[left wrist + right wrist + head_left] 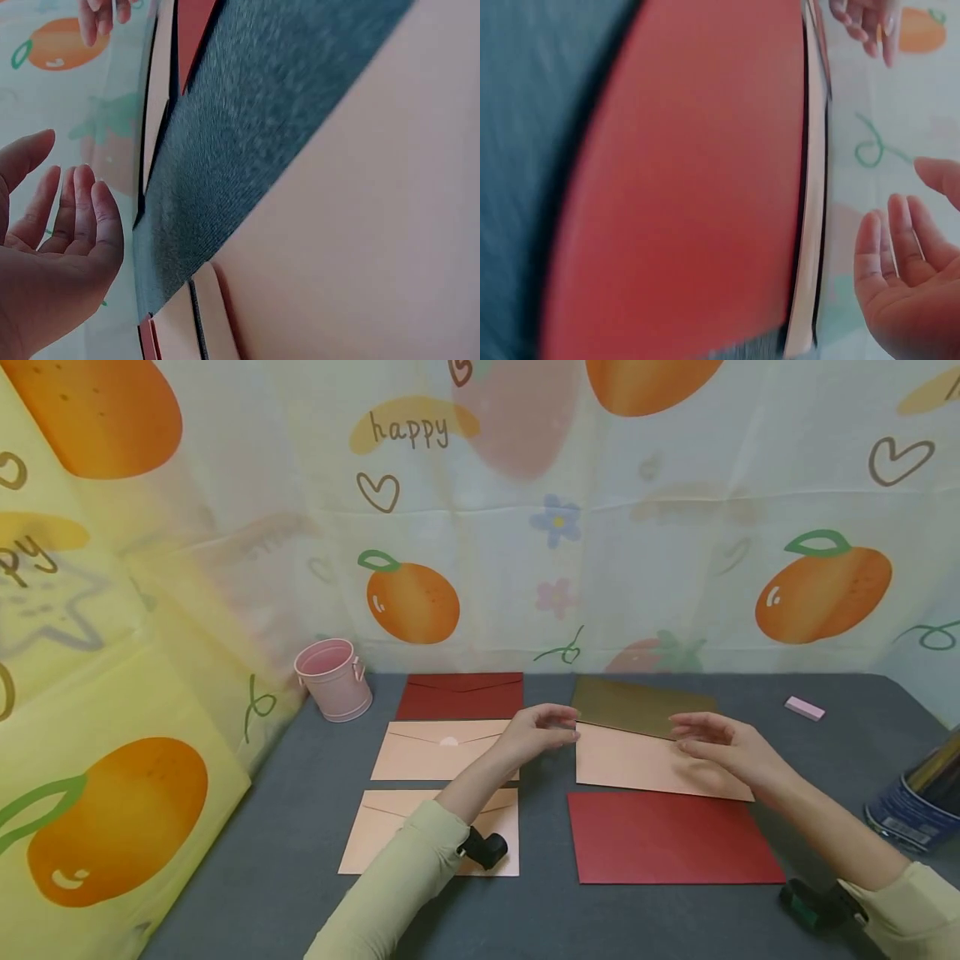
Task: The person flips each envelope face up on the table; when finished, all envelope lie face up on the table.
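Six envelopes lie on the grey table (540, 902). My left hand (555, 728) hovers with relaxed fingers at the left corner where an olive-gold envelope (641, 704) overlaps a pink envelope (645, 766). My right hand (688, 735) hovers over the same pair near their right side, fingers straight. Neither hand holds anything; the left wrist view shows an open palm (52, 247), and so does the right wrist view (904, 281). A red envelope (671, 837) lies in front of the pink one and fills the right wrist view (697, 187).
On the left lie a dark red envelope (461, 695), a pink envelope with a round seal (438, 750) and another pink envelope (408, 835). A pink bucket (333, 680) stands at the back left, a pink eraser (804, 708) at the back right, a blue-labelled can (915, 806) at the right edge.
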### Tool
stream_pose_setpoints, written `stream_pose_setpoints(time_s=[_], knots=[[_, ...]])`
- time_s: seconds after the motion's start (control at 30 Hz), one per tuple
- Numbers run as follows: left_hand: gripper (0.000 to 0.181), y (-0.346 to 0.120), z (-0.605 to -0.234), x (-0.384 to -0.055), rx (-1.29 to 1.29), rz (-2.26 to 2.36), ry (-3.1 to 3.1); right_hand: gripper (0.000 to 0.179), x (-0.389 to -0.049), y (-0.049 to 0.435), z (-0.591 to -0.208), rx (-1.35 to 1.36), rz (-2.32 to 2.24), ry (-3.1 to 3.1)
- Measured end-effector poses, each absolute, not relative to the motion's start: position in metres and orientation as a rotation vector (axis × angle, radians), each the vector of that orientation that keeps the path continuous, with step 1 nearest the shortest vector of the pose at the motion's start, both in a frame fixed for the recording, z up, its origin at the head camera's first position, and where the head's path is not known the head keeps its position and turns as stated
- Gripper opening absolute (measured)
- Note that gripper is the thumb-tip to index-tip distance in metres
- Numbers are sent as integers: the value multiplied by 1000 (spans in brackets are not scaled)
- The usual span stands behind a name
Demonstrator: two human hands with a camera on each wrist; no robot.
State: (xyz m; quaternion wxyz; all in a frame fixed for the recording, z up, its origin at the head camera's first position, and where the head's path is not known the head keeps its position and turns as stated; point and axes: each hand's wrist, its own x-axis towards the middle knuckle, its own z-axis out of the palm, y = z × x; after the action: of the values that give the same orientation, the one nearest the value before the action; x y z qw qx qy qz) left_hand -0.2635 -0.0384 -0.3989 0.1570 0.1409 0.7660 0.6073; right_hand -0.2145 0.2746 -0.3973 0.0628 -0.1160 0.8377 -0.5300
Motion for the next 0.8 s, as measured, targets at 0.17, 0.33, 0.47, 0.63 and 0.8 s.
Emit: stream_pose_setpoints(time_s=[0.17, 0.33, 0.47, 0.63, 0.8], knots=[[40, -30, -404, -275, 372, 1699, 2296, 54, -225, 287, -399, -346, -1451, 2664], [49, -23, -410, -288, 400, 1542, 2461, 63, -238, 299, -403, -420, -1179, 2814], [61, -18, -413, -296, 453, 1303, 2614, 72, -250, 307, -409, -567, -975, 2894], [71, -12, -415, -303, 541, 1104, 2690, 86, -262, 314, -414, -629, -864, 2873], [76, -6, -417, -306, 606, 1013, 2663, 97, -270, 317, -413, -562, -807, 2812]])
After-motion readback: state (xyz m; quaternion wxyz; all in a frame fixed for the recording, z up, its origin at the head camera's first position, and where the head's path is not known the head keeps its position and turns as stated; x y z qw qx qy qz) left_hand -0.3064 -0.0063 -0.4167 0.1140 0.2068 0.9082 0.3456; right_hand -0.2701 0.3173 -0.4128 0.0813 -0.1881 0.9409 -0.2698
